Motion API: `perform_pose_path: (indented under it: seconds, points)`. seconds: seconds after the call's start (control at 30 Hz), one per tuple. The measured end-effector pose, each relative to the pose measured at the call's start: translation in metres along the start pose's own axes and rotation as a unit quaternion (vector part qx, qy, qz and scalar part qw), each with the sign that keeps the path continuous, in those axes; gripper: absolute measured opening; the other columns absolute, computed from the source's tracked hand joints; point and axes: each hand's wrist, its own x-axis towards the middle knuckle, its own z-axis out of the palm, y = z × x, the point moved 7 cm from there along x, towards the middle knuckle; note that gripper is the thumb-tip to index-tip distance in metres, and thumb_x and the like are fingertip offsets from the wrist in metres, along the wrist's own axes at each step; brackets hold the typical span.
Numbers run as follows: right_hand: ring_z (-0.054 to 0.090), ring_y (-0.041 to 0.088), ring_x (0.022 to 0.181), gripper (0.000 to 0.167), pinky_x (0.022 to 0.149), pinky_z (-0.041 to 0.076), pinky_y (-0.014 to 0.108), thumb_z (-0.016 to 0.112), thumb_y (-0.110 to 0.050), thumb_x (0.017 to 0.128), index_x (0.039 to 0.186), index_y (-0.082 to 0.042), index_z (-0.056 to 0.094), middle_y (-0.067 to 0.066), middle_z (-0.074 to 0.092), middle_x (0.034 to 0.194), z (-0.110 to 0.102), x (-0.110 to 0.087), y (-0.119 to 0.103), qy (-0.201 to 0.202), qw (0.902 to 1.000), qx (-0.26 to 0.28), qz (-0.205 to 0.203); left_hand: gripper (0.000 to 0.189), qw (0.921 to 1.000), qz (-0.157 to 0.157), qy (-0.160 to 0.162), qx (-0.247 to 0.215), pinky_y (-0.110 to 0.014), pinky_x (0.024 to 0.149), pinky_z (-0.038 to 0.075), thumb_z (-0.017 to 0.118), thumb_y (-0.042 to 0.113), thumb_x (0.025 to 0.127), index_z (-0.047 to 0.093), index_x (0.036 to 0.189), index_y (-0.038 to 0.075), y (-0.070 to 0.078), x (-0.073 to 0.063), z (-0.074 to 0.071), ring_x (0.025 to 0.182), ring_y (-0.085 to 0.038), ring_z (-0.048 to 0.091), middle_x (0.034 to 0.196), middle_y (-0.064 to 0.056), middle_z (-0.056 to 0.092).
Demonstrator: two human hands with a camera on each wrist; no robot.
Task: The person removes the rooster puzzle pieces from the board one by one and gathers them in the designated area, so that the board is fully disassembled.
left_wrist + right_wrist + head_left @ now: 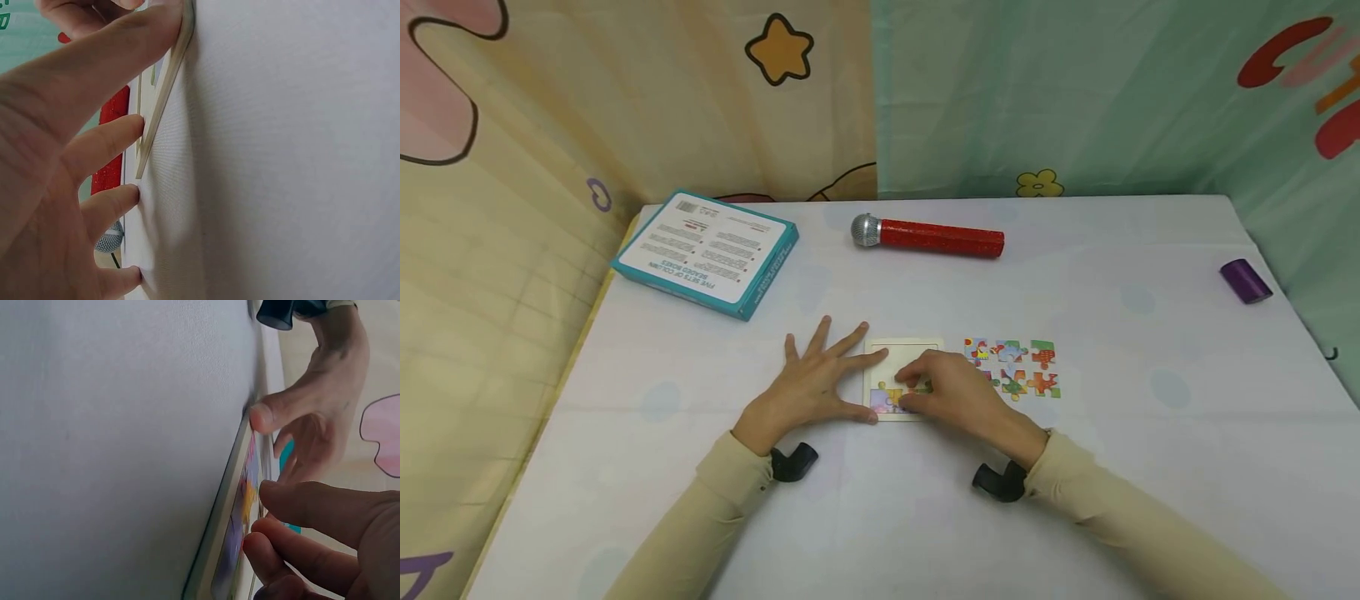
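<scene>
A shallow cream puzzle tray lies on the table, with colourful jigsaw pieces along its near side. Spread wide at its left, my left hand rests thumb and index finger on the tray's edge; the left wrist view shows the other fingertips on the cloth. Over the tray's right part, my right hand is bent down, its thumb and fingertips at the pieces in the near row. In the right wrist view a gap shows between thumb and fingers. The right hand hides part of the tray.
Several loose jigsaw pieces lie right of the tray. Behind stands a red toy microphone, with a teal-edged box at the back left. A purple cylinder lies near the right table edge. Curtains border the table.
</scene>
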Motion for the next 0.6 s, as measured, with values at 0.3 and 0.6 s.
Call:
perform_pose_path:
  seconds: [0.3, 0.6]
  points:
    - [0.063, 0.010, 0.083, 0.026, 0.070, 0.050, 0.026, 0.083, -0.017, 0.078, 0.103, -0.013, 0.077, -0.007, 0.068, 0.089, 0.011, 0.004, -0.008, 0.003, 0.9993, -0.035, 0.010, 0.089, 1.0000, 0.001, 0.000, -0.002, -0.082, 0.100, 0.003, 0.081, 0.062, 0.067, 0.049, 0.145, 0.034, 0.001, 0.000, 0.000, 0.147, -0.047, 0.001, 0.163, 0.000, 0.020]
    - [0.061, 0.009, 0.076, 0.016, 0.069, 0.050, 0.025, 0.080, -0.008, 0.079, 0.094, -0.011, 0.077, -0.006, 0.067, 0.083, 0.012, 0.005, -0.013, 0.001, 0.9995, -0.030, -0.001, 0.089, 1.0000, -0.004, -0.002, -0.002, -0.081, 0.100, 0.002, 0.081, 0.062, 0.067, 0.049, 0.145, 0.034, 0.000, 0.001, 0.000, 0.147, -0.046, 0.000, 0.163, 0.000, 0.020]
